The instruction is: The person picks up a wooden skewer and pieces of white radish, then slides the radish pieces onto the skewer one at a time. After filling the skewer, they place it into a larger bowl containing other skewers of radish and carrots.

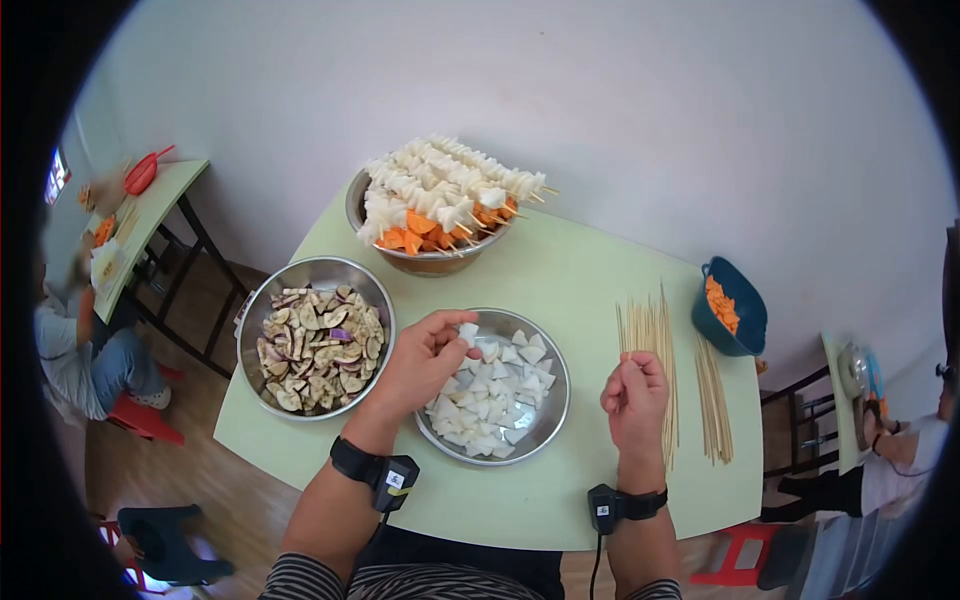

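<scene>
My left hand [432,362] pinches a piece of white radish [468,333] between thumb and fingers, above the left side of a round metal tray [560,415]. Many cut white radish pieces [480,405] lie in that tray. To the right, my right hand [637,395] is closed with its fingers pressed together, over the left bundle of bamboo skewers [660,335]. Whether a skewer is in its grip is hidden. A second skewer bundle [713,410] lies just right of it.
A metal bowl [248,365] of eggplant slices [320,350] stands left. Behind, another bowl [430,263] carries loaded skewers [440,185] of white and orange pieces, tips jutting right. A blue basket [735,335] holds orange pieces [720,305]. People [75,345] sit at side tables.
</scene>
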Demonstrator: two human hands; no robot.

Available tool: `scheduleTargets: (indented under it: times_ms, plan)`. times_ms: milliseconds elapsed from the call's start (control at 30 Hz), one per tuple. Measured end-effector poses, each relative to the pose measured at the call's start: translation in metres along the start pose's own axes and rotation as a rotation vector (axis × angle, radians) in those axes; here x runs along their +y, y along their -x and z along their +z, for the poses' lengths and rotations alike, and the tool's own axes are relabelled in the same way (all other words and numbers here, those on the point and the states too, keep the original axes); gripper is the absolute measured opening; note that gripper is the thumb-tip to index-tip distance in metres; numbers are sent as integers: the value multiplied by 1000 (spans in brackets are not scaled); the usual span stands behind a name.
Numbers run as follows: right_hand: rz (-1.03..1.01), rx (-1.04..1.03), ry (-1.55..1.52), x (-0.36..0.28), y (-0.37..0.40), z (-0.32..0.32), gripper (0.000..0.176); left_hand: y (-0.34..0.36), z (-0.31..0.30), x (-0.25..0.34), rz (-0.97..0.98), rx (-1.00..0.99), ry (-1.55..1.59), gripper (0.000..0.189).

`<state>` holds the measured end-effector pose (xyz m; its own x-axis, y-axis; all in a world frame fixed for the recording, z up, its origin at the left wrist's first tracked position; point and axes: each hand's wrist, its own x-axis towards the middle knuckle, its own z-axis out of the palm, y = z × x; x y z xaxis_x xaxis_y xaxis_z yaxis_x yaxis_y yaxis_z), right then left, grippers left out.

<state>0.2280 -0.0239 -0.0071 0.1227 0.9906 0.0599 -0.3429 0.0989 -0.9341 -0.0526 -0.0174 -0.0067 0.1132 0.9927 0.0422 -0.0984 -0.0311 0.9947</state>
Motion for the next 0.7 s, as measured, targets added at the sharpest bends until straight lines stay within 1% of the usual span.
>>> scheduleTargets:
  times_ms: [67,133,167,200,233,300,367,500,567,600,667,700]
  plan:
    - [47,3,25,8,-3,2,4,1,0,0,28,42,-50,29]
    - [106,-25,153,12,-1,2,5,1,3,0,8,58,-74,27]
    - [108,-18,149,13,1,4,5,1,5,0,1,87,-88,24]
    - [107,-54,221,15,3,8,6,1,5,0,-3,83,-91,24]
    - [105,-93,291,16,4,11,6,1,5,0,-17,88,-66,24]
    - [98,-124,301,16,6,12,6,0,2,2,-30,96,-43,24]
    - [76,-181,385,15,8,12,7,-1,-2,4,-76,100,15,29]
    - [5,-181,428,10,12,11,10,-3,1,3,3,151,75,31]
    - [-30,-292,528,3,16,10,13,-4,3,1,7,184,212,32]
    - [-27,-293,521,2,18,10,13,-4,2,0,20,190,269,28]
    - [-28,-394,559,-1,23,12,16,-5,0,-1,13,199,273,25]
    - [-34,-395,557,-5,26,15,16,-6,-1,0,6,208,282,23]
